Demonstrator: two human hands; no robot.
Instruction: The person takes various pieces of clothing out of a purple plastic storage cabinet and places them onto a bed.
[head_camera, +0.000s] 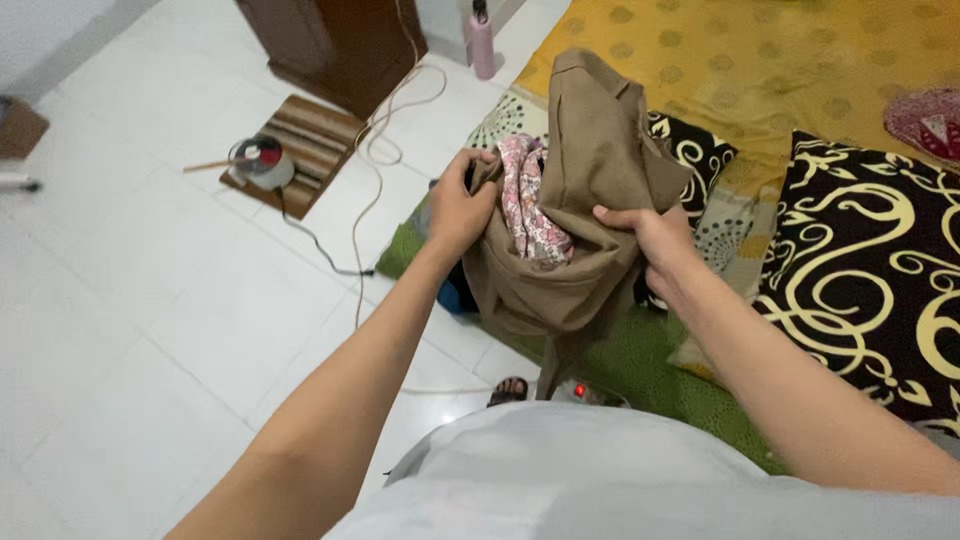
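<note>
I hold a brown cloth garment (595, 150) up in front of me, above the edge of a bed. My left hand (459, 205) grips its left edge and my right hand (650, 235) pinches its right side. Between my hands the brown cloth sags like a pouch, and a pink patterned cloth (530, 205) sits bunched inside it. The lower end of the brown garment hangs down toward my foot (509, 388).
A bed with a yellow patterned sheet (760, 60) and black-and-yellow pillows (870, 270) is at the right, over a green cover (640, 365). On the white tiled floor lie a striped mat (310, 140), a small cooker (260, 162), cables (365, 200), a pink bottle (483, 45) and a dark wooden cabinet (335, 40).
</note>
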